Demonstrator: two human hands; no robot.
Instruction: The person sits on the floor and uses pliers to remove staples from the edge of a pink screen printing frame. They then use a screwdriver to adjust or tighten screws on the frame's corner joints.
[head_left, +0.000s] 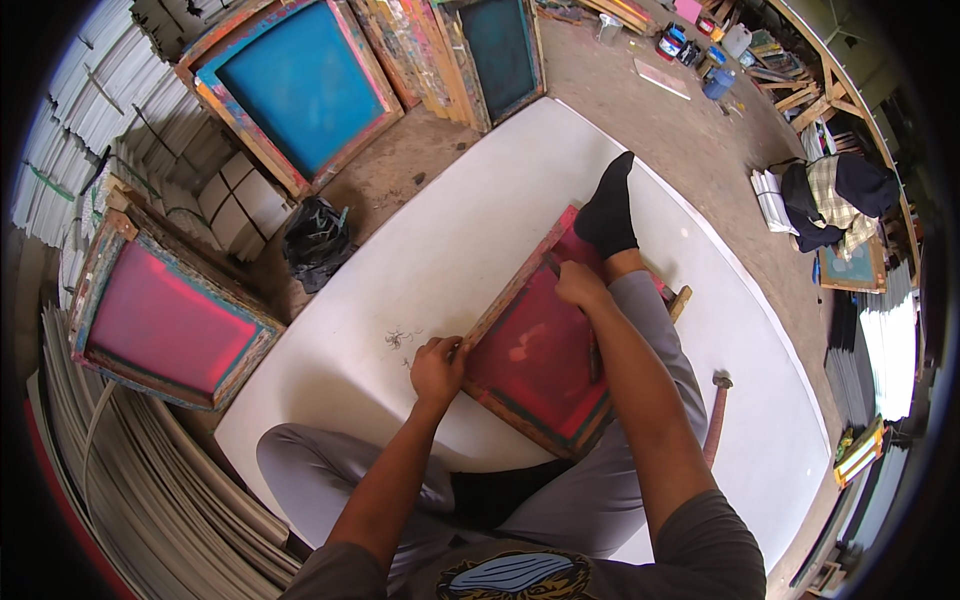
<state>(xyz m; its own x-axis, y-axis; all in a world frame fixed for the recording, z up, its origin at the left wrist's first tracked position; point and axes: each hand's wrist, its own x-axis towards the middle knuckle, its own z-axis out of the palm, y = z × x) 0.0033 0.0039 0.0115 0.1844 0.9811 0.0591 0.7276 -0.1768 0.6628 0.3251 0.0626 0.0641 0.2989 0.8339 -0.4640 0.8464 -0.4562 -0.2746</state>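
Both hands clamp the red printing screen: left hand [437, 368] at its frame edge [500, 310], right hand [580, 284] on top; uneven pressure could shift it on the white sheet [470, 230], smearing ink

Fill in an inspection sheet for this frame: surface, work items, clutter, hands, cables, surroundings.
Surface: large white sheet spread on a dusty floor, with a small dark smudge.
Work items: red screen-printing frame lies flat on the sheet; a socked foot rests on its far corner.
Clutter: black bag beside the sheet; rusty tool at the person's right.
Hands: left hand grips the frame's left edge; right hand presses near its far edge.
Cables: nothing seen.
Surroundings: blue screen frames and a pink one leaning on stacked white sheets; paint containers; heaped clothes.
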